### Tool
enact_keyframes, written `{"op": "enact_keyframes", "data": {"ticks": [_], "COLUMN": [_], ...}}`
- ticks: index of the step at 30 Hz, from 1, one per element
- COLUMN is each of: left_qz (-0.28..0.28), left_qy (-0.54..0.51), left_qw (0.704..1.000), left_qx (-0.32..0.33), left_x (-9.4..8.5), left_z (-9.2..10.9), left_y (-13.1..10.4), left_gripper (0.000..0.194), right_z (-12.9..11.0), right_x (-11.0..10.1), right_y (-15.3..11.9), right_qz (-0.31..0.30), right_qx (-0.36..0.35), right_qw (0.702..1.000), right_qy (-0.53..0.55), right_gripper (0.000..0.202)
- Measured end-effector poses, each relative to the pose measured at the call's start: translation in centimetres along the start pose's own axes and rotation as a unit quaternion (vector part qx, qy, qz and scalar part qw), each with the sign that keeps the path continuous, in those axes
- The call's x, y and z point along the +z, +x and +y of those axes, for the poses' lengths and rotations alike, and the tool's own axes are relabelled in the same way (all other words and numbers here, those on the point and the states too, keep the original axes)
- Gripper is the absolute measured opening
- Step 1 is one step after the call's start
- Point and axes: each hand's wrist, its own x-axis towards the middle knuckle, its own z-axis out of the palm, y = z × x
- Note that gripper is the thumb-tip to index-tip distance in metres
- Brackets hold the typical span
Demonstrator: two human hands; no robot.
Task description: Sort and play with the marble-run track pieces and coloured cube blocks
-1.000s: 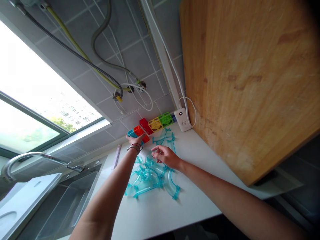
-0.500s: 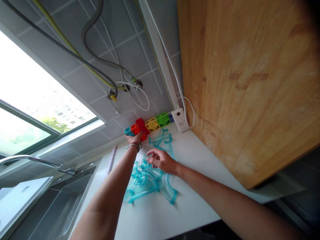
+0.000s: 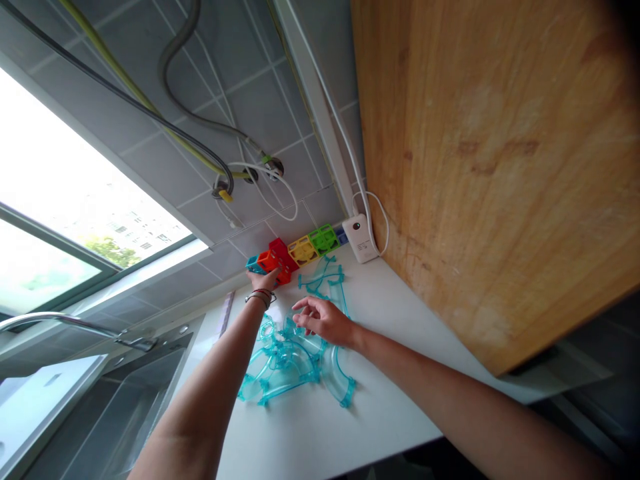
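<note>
My left hand (image 3: 263, 281) reaches to the near end of a row of coloured plastic blocks by the wall, its fingers closed around a blue block (image 3: 254, 264). The thumb side lies by the orange block (image 3: 267, 260); the fingertips are partly hidden. Along the row follow a red block (image 3: 283, 255), a yellow block (image 3: 303, 251) and a green block (image 3: 325, 238). My right hand (image 3: 323, 319) hovers over clear teal track pieces (image 3: 290, 383), fingers loosely bent and apart, with nothing in them. A curved teal piece (image 3: 338, 377) lies closer to me.
A white charger-like box (image 3: 360, 239) with a cable stands at the corner beside a large wooden panel (image 3: 475, 167). To the left are a sink (image 3: 117, 420), a faucet (image 3: 135, 341) and a pale purple strip (image 3: 227, 312). Hoses (image 3: 170, 127) hang along the tiled wall.
My left hand has shifted slightly left and back along the blocks' near end. More of the teal pieces shows beside my left forearm. My right hand has stayed put.
</note>
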Motion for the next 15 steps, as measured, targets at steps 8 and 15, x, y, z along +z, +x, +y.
{"op": "enact_keyframes", "data": {"ticks": [8,15], "left_qz": [-0.104,-0.109], "left_qy": [-0.012,0.005], "left_qw": [0.994,0.993], "left_qx": [-0.037,-0.043], "left_x": [-2.0,-1.9], "left_z": [1.0,0.9], "left_y": [0.4,0.8], "left_gripper": [0.048,0.037], "right_z": [0.7,0.6], "right_x": [0.0,0.0], "right_y": [0.2,0.0], "right_qz": [-0.009,-0.016], "right_qx": [-0.003,0.007], "right_qw": [1.0,1.0], "right_qy": [-0.012,-0.023], "right_gripper": [0.034,0.031]}}
